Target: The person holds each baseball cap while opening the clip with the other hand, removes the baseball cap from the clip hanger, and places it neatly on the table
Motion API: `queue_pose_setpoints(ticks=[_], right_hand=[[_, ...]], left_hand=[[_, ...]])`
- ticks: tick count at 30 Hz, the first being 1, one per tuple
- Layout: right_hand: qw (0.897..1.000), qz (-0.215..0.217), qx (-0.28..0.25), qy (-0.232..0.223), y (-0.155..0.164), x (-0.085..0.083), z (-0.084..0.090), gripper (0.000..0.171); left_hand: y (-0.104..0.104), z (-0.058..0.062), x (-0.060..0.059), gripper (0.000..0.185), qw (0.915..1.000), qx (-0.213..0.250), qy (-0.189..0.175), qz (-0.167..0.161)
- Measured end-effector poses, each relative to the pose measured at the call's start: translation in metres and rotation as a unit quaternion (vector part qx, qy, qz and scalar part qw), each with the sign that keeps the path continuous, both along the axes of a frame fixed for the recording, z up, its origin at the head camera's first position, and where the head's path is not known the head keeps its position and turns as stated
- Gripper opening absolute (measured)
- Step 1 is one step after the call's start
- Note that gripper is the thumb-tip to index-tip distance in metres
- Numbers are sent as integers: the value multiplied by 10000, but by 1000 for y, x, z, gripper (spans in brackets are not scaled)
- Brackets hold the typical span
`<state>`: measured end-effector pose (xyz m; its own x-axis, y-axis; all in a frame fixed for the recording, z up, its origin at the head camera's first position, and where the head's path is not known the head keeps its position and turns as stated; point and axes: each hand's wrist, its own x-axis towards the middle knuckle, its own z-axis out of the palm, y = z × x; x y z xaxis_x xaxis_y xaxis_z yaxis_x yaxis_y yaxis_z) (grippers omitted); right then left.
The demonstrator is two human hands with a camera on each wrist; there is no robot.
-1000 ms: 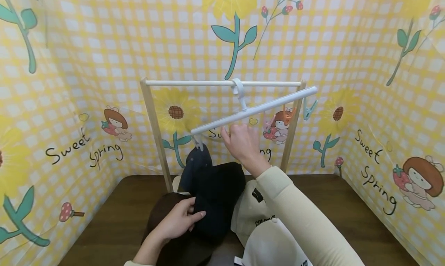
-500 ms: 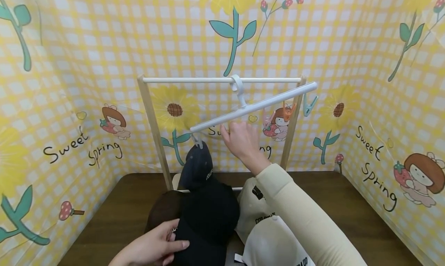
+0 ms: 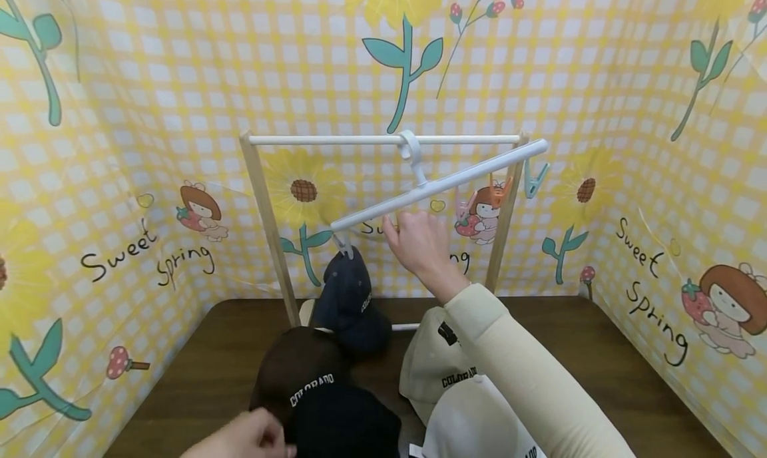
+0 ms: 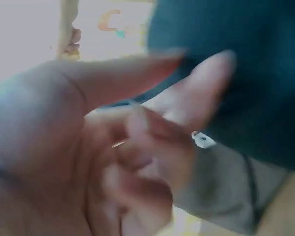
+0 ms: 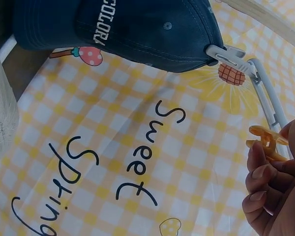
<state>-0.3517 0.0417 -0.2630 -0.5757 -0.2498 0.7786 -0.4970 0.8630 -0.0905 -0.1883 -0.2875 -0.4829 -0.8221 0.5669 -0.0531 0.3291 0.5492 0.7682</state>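
Note:
My left hand [image 3: 254, 437] is low in the head view, at the edge of the black cap [image 3: 347, 421]. In the left wrist view, thumb and forefinger, blurred, close at the dark cap's edge. With its fingers curled, my right hand [image 3: 419, 248] pinches a yellow clip [image 5: 268, 141] under the white hanger [image 3: 440, 185]; the head view hides this clip. The hanger tilts down to the left on the rack's white rail [image 3: 323, 140]. A navy cap [image 3: 347, 281] hangs from the white clip [image 5: 228, 58] at its lower end.
A brown cap [image 3: 293, 365] lies behind the black one. Right of them rest a beige cap [image 3: 428, 358] and a cream cap [image 3: 473, 421], partly behind my right sleeve. Pink [image 3: 465, 206], orange [image 3: 499, 192] and teal [image 3: 535, 178] clips hang on the hanger's right half.
My left hand has drawn the black cap down toward the front, away from the navy cap, uncovering the navy cap and the brown cap's lettering. My right hand stays under the hanger.

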Motion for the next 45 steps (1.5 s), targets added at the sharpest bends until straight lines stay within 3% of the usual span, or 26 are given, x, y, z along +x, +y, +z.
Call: queue_pose_setpoints(ticks=[3, 5, 7, 11, 16, 18, 25, 28, 33, 38, 41, 45], right_hand=[[10000, -14, -29, 14, 1, 0, 1, 56], [10000, -13, -45, -28, 1, 0, 1, 57], [9999, 15, -63, -80, 0, 0, 1, 58], [9992, 91, -187, -338, -2, 2, 0, 59], [9959, 191, -399, -785, -4, 6, 0, 59], [9945, 267, -480, -893, -4, 7, 0, 59], [9928, 317, -714, -911, -2, 8, 3, 60], [9926, 312, -744, -907, -2, 8, 2, 60], [9914, 357, -755, -1005, -3, 10, 1, 60], [9901, 322, -830, -1089, -2, 12, 1, 59], [9904, 262, -821, -1083, -1, 13, 2, 59], [9908, 150, -781, -1090, 1, 12, 2, 60]], left_hand=[[35, 73, 12, 18, 9951, 260, 179, 936], [55, 100, 10, 18, 9863, 373, 303, 1579], [69, 110, 1, 26, 9762, 508, 361, 2075], [88, 108, -25, 45, 9649, 730, -56, 2522], [98, 97, -52, 46, 9635, 595, -713, 2511], [99, 95, -59, 46, 9614, 572, -924, 2529], [103, 90, -72, 73, 9590, 372, -1495, 2380], [105, 86, -76, 68, 9558, 636, -1568, 2406], [106, 76, -82, 45, 9375, 1804, -1329, 2661], [109, 74, -86, 35, 9240, 2680, -1019, 2529], [111, 76, -82, 32, 9264, 2796, -435, 2485], [115, 84, -72, 34, 9311, 2487, 755, 2560]])
